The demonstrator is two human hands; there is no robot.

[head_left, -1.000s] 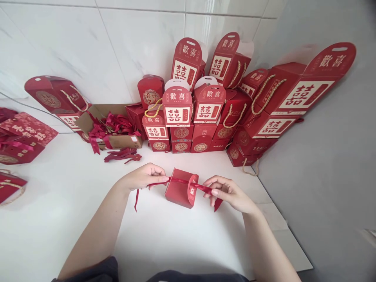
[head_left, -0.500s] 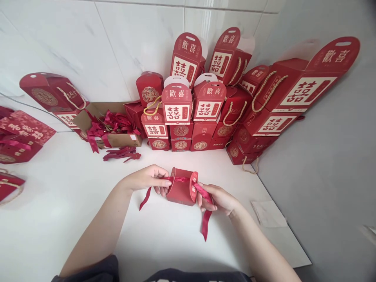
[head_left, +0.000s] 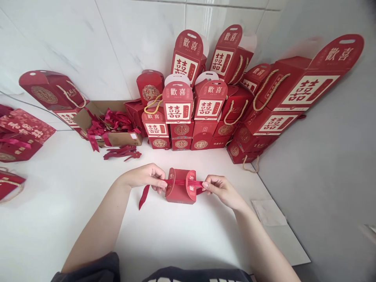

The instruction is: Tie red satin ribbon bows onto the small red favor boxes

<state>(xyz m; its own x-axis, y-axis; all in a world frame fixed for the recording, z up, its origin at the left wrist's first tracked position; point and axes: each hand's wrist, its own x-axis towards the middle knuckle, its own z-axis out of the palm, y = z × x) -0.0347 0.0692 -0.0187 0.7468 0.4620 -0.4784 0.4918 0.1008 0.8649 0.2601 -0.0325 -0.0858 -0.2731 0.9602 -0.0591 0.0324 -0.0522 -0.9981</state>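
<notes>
The fingers [head_left: 161, 183] of the left hand [head_left: 147, 178] pinch a dark red ribbon [head_left: 183, 182] just at the left side of a small red box [head_left: 179, 192], while the right hand [head_left: 219, 188] grips the same ribbon between thumb and forefinger close to the box's right side. The ribbon runs taut and level between the two hands, passing through the two upright rounded flaps on top of the box; its loose left end hangs down below the left hand and rests on the white tabletop [head_left: 73, 203], and a short end shows under the right hand. The box sits on the tabletop between the hands, near the person's body, its top flaps drawn toward each other. Farther back, against the tiled wall [head_left: 117, 43], stands a stack of red gift boxes [head_left: 205, 105] with cream labels and twisted gold rope handles, some lying tilted to the right. To the left of that stack an open brown carton [head_left: 117, 135] holds a tangle of red ribbons, and a few more loose ribbons [head_left: 122, 153] lie on the tabletop just in front of it. More red boxes [head_left: 20, 135] lie at the far left edge. A pale sheet of paper [head_left: 268, 213] lies on the tabletop to the right of the right forearm.
</notes>
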